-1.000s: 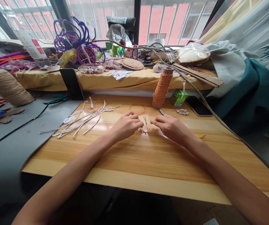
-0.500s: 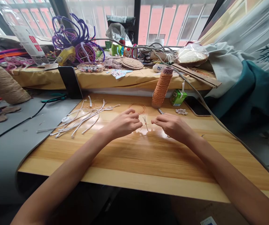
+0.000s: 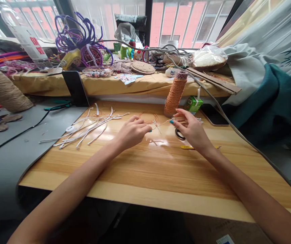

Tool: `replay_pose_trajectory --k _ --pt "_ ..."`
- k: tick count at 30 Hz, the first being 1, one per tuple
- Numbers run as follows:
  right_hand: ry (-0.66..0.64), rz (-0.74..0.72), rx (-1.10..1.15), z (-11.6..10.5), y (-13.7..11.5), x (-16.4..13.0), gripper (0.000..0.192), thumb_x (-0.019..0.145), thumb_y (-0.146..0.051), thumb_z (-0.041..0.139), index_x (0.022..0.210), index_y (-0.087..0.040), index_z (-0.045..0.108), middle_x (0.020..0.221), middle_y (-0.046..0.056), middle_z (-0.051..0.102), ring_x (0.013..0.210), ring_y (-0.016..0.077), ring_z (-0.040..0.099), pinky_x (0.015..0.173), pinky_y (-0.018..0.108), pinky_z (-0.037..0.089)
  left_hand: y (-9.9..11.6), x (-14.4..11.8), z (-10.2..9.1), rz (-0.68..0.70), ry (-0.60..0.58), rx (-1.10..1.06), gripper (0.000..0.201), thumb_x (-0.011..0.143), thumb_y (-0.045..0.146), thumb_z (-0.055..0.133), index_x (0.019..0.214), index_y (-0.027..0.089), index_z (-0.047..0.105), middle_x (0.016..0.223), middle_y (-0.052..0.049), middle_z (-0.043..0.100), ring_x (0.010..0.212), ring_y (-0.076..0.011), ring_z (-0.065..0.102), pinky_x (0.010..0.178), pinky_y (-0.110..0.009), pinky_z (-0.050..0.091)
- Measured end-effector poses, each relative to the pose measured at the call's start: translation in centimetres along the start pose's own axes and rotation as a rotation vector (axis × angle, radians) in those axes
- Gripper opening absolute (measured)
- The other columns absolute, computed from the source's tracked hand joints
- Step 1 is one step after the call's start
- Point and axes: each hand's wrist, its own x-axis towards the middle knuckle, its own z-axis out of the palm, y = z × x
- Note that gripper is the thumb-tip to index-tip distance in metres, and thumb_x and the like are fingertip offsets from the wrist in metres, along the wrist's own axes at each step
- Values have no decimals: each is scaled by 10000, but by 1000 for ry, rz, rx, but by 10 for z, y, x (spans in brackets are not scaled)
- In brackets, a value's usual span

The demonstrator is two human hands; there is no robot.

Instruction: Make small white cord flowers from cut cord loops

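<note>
1. Near the desk's [image 3: 160, 176] far edge, left hand [image 3: 131, 133] pinches one end of a thin orange cord [image 3: 160, 125], fingers closed on it.
2. Right hand [image 3: 191, 130] pinches the cord's other end; cord stretched between both hands, just above the desk top.
3. Scissors [image 3: 179, 135] lie under the right hand.
4. Orange thread cone [image 3: 175, 94] stands upright at the far edge, cord coil [image 3: 149, 117] beside it.
5. White strips [image 3: 89, 127] lie toward the left edge.

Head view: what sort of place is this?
Likely a home craft bench by a window. An orange cord spool stands on the wooden table, white strips lie loose, and purple pipe cleaners crowd the sill. Left hand and right hand pinch thin cord.
</note>
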Motion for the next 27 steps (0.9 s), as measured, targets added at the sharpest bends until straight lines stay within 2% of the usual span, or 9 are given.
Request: replay_pose_trajectory --k 1,3,5,9,14,16,19,23,27 --pt "-22 152 156 4 -2 -1 388 774 -418 494 1041 -137 508 901 103 589 708 158 591 627 307 495 1 0 2 -39 29 -5 188 800 103 440 771 179 609 640 13 623 633 -113 513 732 -260 359" --pt "-231 360 373 12 -7 -5 369 761 -475 477 839 -121 548 728 75 597 601 138 588 574 280 490 4 0 5 -94 73 -11 170 800 122 452 768 178 609 648 13 632 631 -114 514 727 -261 357" --pt "-431 404 486 20 -13 -10 308 764 -429 493 787 -126 544 689 57 597 577 127 591 570 262 483 8 0 6 -99 76 -22 177 805 123 444 763 173 609 642 9 632 632 -114 516 724 -259 356" --pt "-339 290 388 27 -19 -19 234 824 -334 405 740 -149 523 646 10 561 497 82 531 495 210 433 9 1 5 -37 13 -116 219 839 211 427 724 170 610 602 4 616 626 -115 520 715 -255 362" --pt "-290 64 -19 23 -14 -19 256 848 -244 353 658 -163 505 550 -10 499 457 85 451 491 217 369 0 6 -5 -215 105 -223 223 836 314 443 926 157 574 864 -34 652 790 -140 533 719 -266 368" --pt "-281 -90 -169 23 -11 -19 225 838 -195 361 677 -161 514 584 10 526 523 107 478 546 233 375 -2 6 -8 -164 57 -212 246 829 329 453 971 159 558 927 -46 637 849 -154 516 744 -278 365" --pt "-275 -272 -261 25 -7 -20 181 823 -147 363 767 -144 535 710 63 584 648 142 516 607 251 387 -1 5 -6 -34 -49 -183 217 844 313 426 870 171 587 855 -26 642 819 -149 514 745 -277 358" --pt "-286 -318 -265 27 -3 -21 180 823 -129 357 794 -135 534 756 79 587 688 150 519 630 254 398 4 1 3 21 -89 -157 232 860 274 392 812 161 589 759 -15 630 757 -136 512 721 -269 364" --pt "-316 -329 -294 27 -1 -22 197 827 -115 349 767 -144 535 749 68 566 673 141 504 623 246 389 12 -2 11 -3 -64 -166 243 856 252 388 769 144 588 728 -33 614 738 -146 498 685 -268 387"
